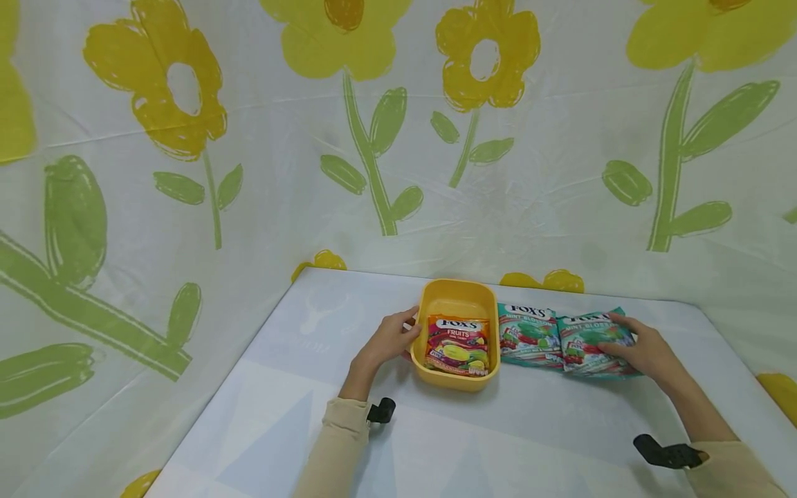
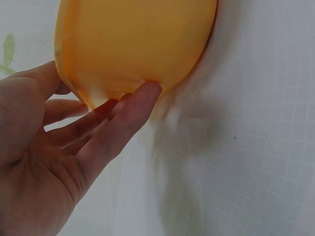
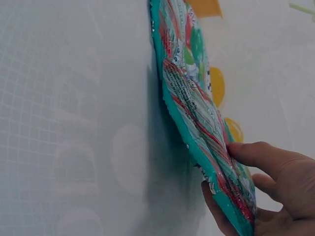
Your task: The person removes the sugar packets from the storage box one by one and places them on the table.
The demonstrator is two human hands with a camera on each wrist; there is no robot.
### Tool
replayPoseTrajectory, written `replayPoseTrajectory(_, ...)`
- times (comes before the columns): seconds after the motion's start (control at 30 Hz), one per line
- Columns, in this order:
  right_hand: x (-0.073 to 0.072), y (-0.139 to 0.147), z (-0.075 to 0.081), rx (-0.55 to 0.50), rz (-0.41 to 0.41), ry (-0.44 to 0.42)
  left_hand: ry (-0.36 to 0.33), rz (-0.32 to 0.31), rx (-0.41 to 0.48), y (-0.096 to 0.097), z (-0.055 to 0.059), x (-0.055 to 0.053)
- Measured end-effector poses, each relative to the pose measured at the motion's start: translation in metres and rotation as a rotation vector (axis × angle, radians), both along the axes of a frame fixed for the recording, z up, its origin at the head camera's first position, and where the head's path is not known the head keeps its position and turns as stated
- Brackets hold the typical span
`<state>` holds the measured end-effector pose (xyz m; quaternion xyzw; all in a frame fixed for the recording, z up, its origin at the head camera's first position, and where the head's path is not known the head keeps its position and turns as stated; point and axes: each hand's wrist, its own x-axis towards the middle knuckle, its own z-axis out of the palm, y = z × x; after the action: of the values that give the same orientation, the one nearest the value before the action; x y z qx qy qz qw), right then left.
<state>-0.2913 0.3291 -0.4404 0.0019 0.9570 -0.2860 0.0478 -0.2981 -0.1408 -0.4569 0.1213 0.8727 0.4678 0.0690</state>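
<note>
A yellow plastic box (image 1: 459,289) with rounded corners stands on the table, holding an orange-and-red Fox's Fruits candy bag (image 1: 457,346). At its left side my left hand (image 1: 394,337) grips it; in the left wrist view the fingers (image 2: 123,118) lie against its outer wall. To the right of the box, a teal Fox's Mint candy bag (image 1: 529,335) lies face up, close beside it. My right hand (image 1: 647,349) pinches a second teal mint candy bag (image 1: 588,346) by its right side, with the thumb and fingers on opposite faces. The two teal bags overlap slightly.
The pale table (image 1: 349,304) ends at the back against a white curtain (image 1: 548,173) printed with yellow flowers and green leaves. Each wrist wears a small black camera, the left-wrist camera (image 1: 382,411) and the right-wrist camera (image 1: 666,453).
</note>
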Motion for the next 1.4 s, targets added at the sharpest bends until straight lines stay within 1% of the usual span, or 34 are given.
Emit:
replayPoseTrajectory(0.17, 0.001, 0.004, -0.005, 0.02, -0.013, 0.005, -0.003, 0.003, 0.0, 0.001, 0.001, 0.0)
replayPoseTrajectory(0.33, 0.002, 0.005, -0.008, 0.035, -0.034, -0.007, -0.012, 0.008, -0.006, 0.0, -0.002, -0.001)
replayPoseTrajectory(0.5, 0.004, 0.007, -0.01, 0.041, -0.03, -0.003, -0.013, 0.01, -0.01, 0.001, -0.003, -0.002)
replayPoseTrajectory(0.77, 0.007, 0.01, -0.013, 0.057, -0.025, 0.012, 0.002, 0.001, -0.007, 0.001, -0.002, -0.002)
replayPoseTrajectory(1.03, 0.006, 0.012, -0.016, 0.08, -0.018, 0.004, -0.013, 0.004, -0.002, 0.0, -0.006, -0.003)
replayPoseTrajectory(1.2, 0.006, 0.012, -0.016, 0.099, 0.001, 0.021, -0.014, 0.01, -0.004, 0.0, -0.006, -0.003)
replayPoseTrajectory(1.4, 0.008, 0.01, -0.014, 0.12, 0.002, 0.048, -0.007, 0.006, 0.0, 0.0, -0.005, -0.002)
